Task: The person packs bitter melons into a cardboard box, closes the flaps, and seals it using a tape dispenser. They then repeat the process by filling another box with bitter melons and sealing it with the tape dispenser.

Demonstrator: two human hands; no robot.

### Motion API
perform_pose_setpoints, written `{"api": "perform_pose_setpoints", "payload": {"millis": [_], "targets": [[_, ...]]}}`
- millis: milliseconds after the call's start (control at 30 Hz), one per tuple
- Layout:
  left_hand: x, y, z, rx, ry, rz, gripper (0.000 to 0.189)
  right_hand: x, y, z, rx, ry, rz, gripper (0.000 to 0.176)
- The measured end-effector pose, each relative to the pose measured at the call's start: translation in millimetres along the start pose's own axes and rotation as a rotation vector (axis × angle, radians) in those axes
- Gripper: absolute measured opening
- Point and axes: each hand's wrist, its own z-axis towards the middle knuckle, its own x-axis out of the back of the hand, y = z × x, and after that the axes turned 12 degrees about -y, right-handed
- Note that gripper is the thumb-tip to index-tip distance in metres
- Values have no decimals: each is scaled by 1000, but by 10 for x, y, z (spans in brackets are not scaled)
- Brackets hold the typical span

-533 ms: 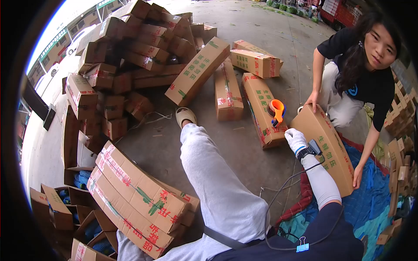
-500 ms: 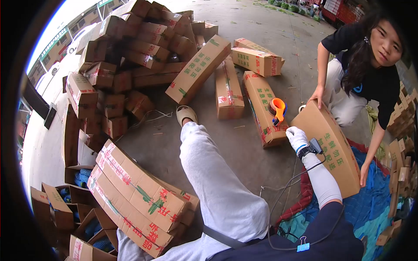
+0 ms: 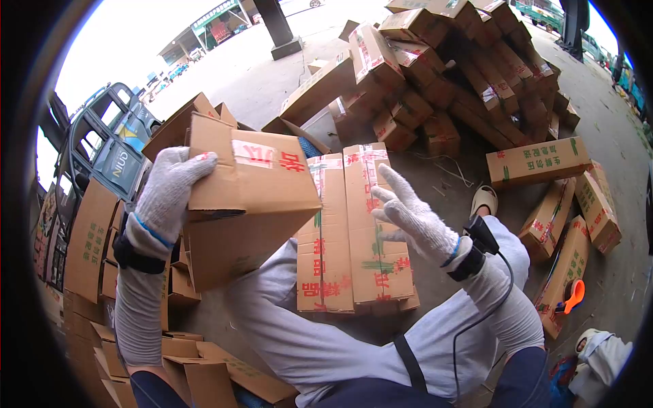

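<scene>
My left hand (image 3: 166, 194), in a white knit glove, grips the left side of a brown cardboard box (image 3: 255, 166) with red print. This box is raised and tilted in front of my left leg. My right hand (image 3: 418, 221), gloved too, is open with its fingers spread and holds nothing. It hovers near the right side of two long taped cartons (image 3: 325, 238) that lie side by side between my legs. Red characters and green leaf prints mark these cartons. The far side of the raised box is hidden.
A large heap of taped cartons (image 3: 490, 88) rises ahead. More long cartons (image 3: 537, 163) lie at right, one bearing an orange tape dispenser (image 3: 573, 297). Open cartons (image 3: 224, 370) stand at lower left. A parked vehicle (image 3: 115, 153) is at far left, a post (image 3: 277, 27) behind.
My view has swung left. My right hand has moved away from the carton that another person was holding. My left hand, out of view before, now appears gripping a raised box.
</scene>
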Motion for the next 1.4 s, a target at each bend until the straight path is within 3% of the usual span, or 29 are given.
{"api": "perform_pose_setpoints", "payload": {"millis": [33, 67, 100, 167, 200, 233, 267, 300, 367, 433, 500, 533, 567, 633, 700, 733, 833, 900, 967, 1033, 1067, 1100, 1133, 1167, 1233, 1300, 1333, 1367, 1400], "targets": [[-277, 146, 56, -10, -105, 24, 31, -125, 11, 194, -113, -28, 245, 86], [-485, 155, 214, -30, -186, 63, 31, -15, 335, 414, 116, 0, -160, 82], [-733, 254, 341, -89, -240, 228, 31, -10, 392, 513, 158, 143, -88, 75], [-1277, 284, 667, -102, -267, 212, 36, 170, 497, 483, 247, 328, 158, 66], [-1633, 137, 858, -261, -233, 396, 37, 329, 463, 296, 167, 361, 289, 61], [-1979, 98, 901, -220, -284, 354, 38, 777, 806, 217, 206, 376, 321, 67], [-2329, 54, 950, -177, -333, 313, 39, 1052, 1029, 102, 48, 413, 450, 60], [-2559, 5, 957, -229, -508, 341, 46, 1403, 1546, -15, 33, 431, 492, 57], [-2772, 33, 738, -11, -749, 435, 61, 2075, 2544, -237, 4, 469, 577, 51], [-2552, -248, 502, -382, -884, 652, 74, 2054, 2603, -432, -39, 548, 472, 48], [-1995, -787, 238, -508, -670, 621, 77, 1962, 2591, -518, -101, 621, 382, 44], [-1590, -840, 97, -290, -631, 734, 80, 1834, 2517, -582, -141, 643, 284, 45], [-1246, -1191, 58, -257, -574, 901, 71, 1569, 2236, -635, -179, 672, 184, 45], [-702, -1840, 43, -202, -344, 1051, 20, 1287, 1926, -589, -169, 669, 127, 47], [-663, -2009, 32, -409, -312, 967, 17, 1174, 1790, -627, -116, 576, 173, 52], [-746, -1937, 13, -456, -324, 1014, 17, 1382, 1974, -648, -172, 577, 282, 66], [-1023, -1533, -62, -648, -308, 1091, 19, 1377, 1710, -759, -147, 701, 300, 72], [-1239, -1440, -92, -644, -333, 975, 19, 1494, 1583, -1001, -118, 907, 243, 67], [-1492, -1421, -155, -693, -323, 884, 18, 1683, 1367, -1452, -230, 749, 77, 50], [-1541, -1285, -262, -591, -420, 918, 21, 1778, 1619, -1665, -19, 969, 215, 32], [-1476, -1235, -281, -579, -417, 861, 21, 1667, 1434, -1740, -117, 805, -427, 30], [-1385, -1193, -311, -552, -410, 807, 22, 1582, 1270, -1805, -53, 786, -414, 33], [-1210, -1174, -346, -579, -177, 738, 21, 1493, 1105, -1872, 10, 764, -400, 38], [-979, -1214, -383, -595, 60, 682, 20, 1171, 617, -1834, 14, 745, -55, 40], [-487, -1606, -470, -184, 399, 323, 19, 1294, 404, -1907, 17, 734, -81, 38], [85, -2341, -306, 139, 304, 76, 17, 1711, 306, -1900, 26, 618, -23, 30], [30, -2391, -269, 223, 139, -282, 16, 1778, 283, -1710, 43, 511, -32, 25], [-93, -2439, -198, 282, -38, -648, 15, 1854, 218, -1541, 65, 417, -46, 20], [-167, -2702, -136, 199, -76, -640, 17, 1811, 248, -1306, 10, 454, -104, 13]]}}
